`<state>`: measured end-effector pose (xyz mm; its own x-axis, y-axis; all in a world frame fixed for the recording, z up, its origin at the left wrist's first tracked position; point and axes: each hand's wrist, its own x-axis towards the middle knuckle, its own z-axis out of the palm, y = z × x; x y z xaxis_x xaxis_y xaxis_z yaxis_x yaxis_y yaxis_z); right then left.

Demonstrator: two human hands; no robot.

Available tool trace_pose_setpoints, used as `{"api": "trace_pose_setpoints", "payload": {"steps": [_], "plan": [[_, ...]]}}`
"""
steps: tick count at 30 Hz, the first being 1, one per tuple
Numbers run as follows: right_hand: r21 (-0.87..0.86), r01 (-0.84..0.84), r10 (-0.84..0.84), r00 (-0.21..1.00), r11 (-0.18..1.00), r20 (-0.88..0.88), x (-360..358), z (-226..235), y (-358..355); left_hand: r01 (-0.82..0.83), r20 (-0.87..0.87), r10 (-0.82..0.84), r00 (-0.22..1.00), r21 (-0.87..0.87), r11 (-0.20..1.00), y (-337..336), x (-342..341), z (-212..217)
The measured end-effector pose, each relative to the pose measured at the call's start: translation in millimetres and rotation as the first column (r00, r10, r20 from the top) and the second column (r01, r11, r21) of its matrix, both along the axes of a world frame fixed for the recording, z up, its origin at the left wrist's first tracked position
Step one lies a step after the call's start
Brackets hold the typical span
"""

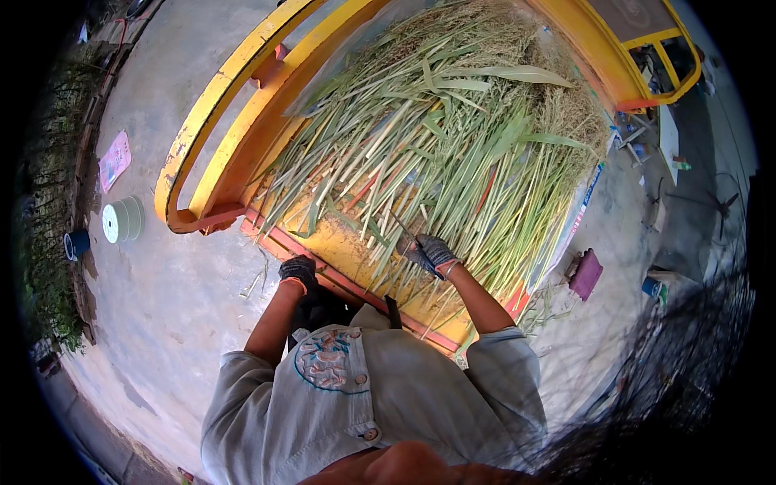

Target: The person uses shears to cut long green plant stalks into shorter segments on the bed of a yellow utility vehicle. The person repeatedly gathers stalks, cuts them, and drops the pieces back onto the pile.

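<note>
My right hand (432,255), in a dark knitted glove with a pale cuff, is closed low over the cut stalks. A thin, dark, blade-like tool (398,223) sticks out from its fingers toward the pile; its handle is hidden. My left hand (297,272), gloved too with an orange cuff, is closed beside the red edge (323,272) of the yellow truck bed. What its fingers hold, if anything, does not show. Long green stalks (477,190) with leaves lie in a thick layer across the bed, their bushy seed heads (578,113) at the far side.
Curved yellow side rails (190,137) rise at the left, and another yellow frame (663,65) stands at the far right. On the concrete floor are a white-green spool (123,220), a pink packet (115,161), a dark blue bucket (77,244) and a purple block-like thing (585,274).
</note>
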<state>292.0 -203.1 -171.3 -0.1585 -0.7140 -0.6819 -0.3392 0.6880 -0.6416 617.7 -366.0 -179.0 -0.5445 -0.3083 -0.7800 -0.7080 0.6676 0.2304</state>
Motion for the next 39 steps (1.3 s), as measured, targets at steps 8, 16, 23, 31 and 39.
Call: {"api": "trace_pose_setpoints", "payload": {"steps": [8,16,23,31,39], "plan": [[0.174,0.190,-0.228,0.946,0.966,0.232,44,29,-96,-0.472,-0.662,0.412,0.626,0.099,0.876,-20,-49,-29],[0.267,-0.082,0.082,0.997,0.960,0.012,48,-36,-111,-0.637,-0.454,0.480,0.751,-0.306,0.707,-31,-120,-73],[0.137,-0.210,0.201,0.977,0.968,0.076,36,-24,-74,-0.576,-0.546,0.526,0.653,0.093,0.812,-20,-107,-46],[0.167,-0.189,0.145,0.959,0.968,0.245,35,-1,-60,-0.569,-0.346,0.856,0.385,0.641,0.515,18,-108,-45],[-0.064,-0.268,0.263,0.961,0.961,-0.081,40,-8,-42,-0.546,-0.323,0.743,0.586,0.520,0.657,11,-74,-37]]}}
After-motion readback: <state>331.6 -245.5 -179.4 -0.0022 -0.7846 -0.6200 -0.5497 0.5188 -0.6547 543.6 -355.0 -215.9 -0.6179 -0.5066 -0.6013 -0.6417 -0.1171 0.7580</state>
